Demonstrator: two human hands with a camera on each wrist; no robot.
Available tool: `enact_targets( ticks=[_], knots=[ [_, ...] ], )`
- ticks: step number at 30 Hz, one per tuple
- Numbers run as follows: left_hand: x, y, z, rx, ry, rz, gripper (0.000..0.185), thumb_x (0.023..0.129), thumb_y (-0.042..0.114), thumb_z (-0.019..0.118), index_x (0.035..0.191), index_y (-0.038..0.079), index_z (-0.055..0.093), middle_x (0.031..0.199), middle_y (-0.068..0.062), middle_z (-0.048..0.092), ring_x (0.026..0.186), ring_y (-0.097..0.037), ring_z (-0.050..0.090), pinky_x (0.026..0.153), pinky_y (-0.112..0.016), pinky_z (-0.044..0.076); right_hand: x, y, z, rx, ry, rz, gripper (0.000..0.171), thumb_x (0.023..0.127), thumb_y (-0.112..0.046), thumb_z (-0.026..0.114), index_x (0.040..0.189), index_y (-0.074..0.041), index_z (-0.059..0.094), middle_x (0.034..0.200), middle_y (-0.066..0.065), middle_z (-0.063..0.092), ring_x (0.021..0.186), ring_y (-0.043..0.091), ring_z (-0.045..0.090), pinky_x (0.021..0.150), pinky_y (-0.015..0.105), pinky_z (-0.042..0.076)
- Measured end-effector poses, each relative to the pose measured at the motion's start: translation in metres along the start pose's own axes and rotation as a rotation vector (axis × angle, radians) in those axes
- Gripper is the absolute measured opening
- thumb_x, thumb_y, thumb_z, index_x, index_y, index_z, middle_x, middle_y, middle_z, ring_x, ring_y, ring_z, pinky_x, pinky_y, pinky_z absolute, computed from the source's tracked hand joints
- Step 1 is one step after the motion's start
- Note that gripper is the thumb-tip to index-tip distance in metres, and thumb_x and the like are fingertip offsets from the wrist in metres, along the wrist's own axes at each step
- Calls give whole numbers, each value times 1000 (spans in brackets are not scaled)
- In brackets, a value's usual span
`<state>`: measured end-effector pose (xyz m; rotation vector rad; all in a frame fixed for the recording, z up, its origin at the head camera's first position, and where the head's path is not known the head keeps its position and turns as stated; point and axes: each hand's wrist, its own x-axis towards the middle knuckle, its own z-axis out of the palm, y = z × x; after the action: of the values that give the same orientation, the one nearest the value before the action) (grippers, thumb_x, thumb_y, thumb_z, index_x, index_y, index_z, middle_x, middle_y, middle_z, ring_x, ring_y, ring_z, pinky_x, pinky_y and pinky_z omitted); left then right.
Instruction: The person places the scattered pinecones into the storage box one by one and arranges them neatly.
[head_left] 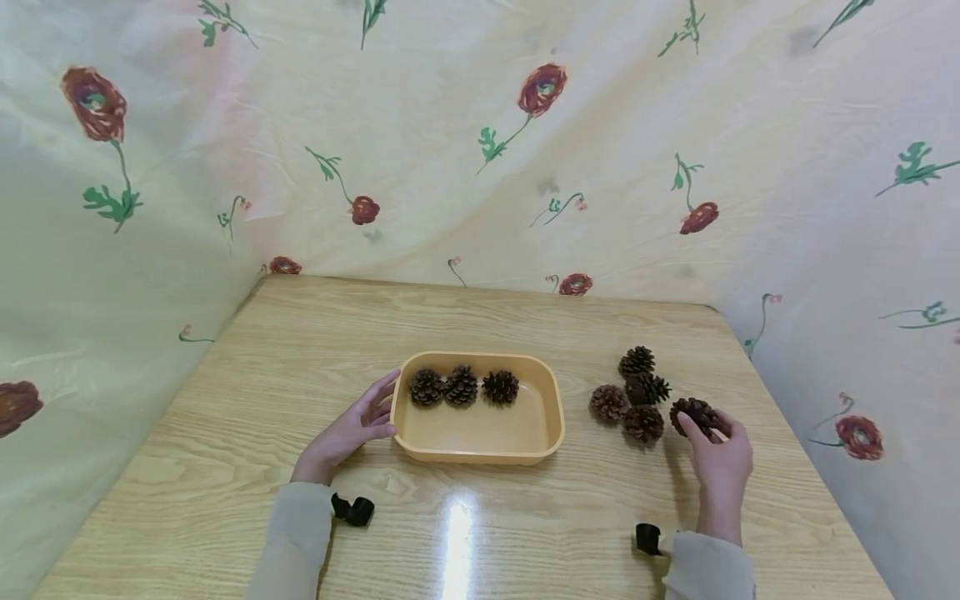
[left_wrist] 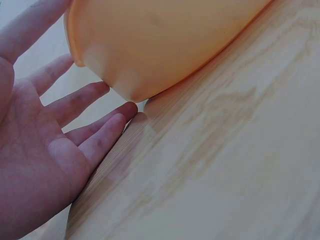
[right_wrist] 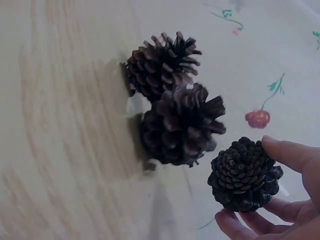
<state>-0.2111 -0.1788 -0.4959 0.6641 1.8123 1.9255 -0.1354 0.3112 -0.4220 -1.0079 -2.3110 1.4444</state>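
- Nearest us, our left hand [head_left: 347, 433] lies flat with straight fingers [left_wrist: 95, 137], touching the left wall of the tray [head_left: 480, 450]; it grips nothing.
- Our right hand [head_left: 720, 462] pinches a cone [head_left: 693, 414] between thumb and fingertips [right_wrist: 292, 152], just right of the loose pile.
- Four loose cones [head_left: 633, 396] sit clustered on the table [head_left: 225, 450], right of the tray.
- Three cones [head_left: 462, 387] line the tray's far side.
- A floral cloth [head_left: 450, 150] hangs behind.
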Motion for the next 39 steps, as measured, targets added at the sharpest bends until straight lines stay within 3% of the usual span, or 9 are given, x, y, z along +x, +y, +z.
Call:
enact_targets(
  ticks=[3, 7, 9, 12, 16, 21, 39],
  knots=[
    [0, -1, -1, -5, 0, 4, 80, 88, -2, 57, 149, 25, 11, 154, -12, 12, 137, -38, 20, 110, -47, 23, -4, -6, 1, -22, 14, -14, 83, 82, -52, 59, 146, -12, 25, 149, 12, 27, 129, 34, 38, 82, 26, 48],
    [1, -2, -2, -8, 1, 7, 81, 88, -2, 57, 149, 25, 12, 154, -11, 13, 137, -37, 20, 110, -47, 24, -10, -15, 5, -31, 23, -55, 82, 81, -52, 61, 145, -14, 27, 149, 11, 28, 124, 34, 43, 61, 12, 41],
    [2, -3, -3, -8, 1, 7, 81, 88, -1, 58, 149, 25, 12, 154, -11, 13, 137, -37, 20, 110, -47, 24, -14, -19, 9, -26, 23, -80, 81, 81, -51, 61, 145, -15, 28, 149, 10, 28, 124, 34, 43, 63, 12, 43],
    [3, -3, -3, -7, 3, 7, 81, 88, -1, 58, 149, 25, 12, 154, -11, 13, 137, -37, 20, 111, -47, 22, -19, -26, 16, -14, 26, -130, 77, 82, -46, 63, 145, -15, 30, 147, 10, 30, 124, 33, 44, 79, 20, 51],
    [3, -3, -4, -8, 4, 8, 82, 87, -1, 59, 149, 25, 12, 154, -11, 13, 137, -37, 20, 111, -48, 19, -25, -34, 26, 33, 12, -198, 72, 84, -37, 65, 143, -13, 32, 145, 9, 33, 125, 32, 43, 97, 34, 46],
    [4, -3, -5, -9, 1, 16, 81, 87, -2, 58, 149, 24, 12, 154, -12, 13, 137, -38, 20, 111, -48, 20, -31, -39, 39, 73, -33, -284, 70, 84, -30, 67, 142, -11, 34, 144, 9, 34, 125, 33, 43, 98, 37, 45],
    [6, -1, -6, -13, 9, 10, 82, 87, -2, 59, 149, 25, 13, 153, -12, 14, 137, -36, 20, 112, -43, 19, -52, -48, 88, 60, -166, -490, 62, 77, -11, 74, 131, -6, 45, 132, 13, 43, 118, 30, 49, 96, 34, 45]
  ],
)
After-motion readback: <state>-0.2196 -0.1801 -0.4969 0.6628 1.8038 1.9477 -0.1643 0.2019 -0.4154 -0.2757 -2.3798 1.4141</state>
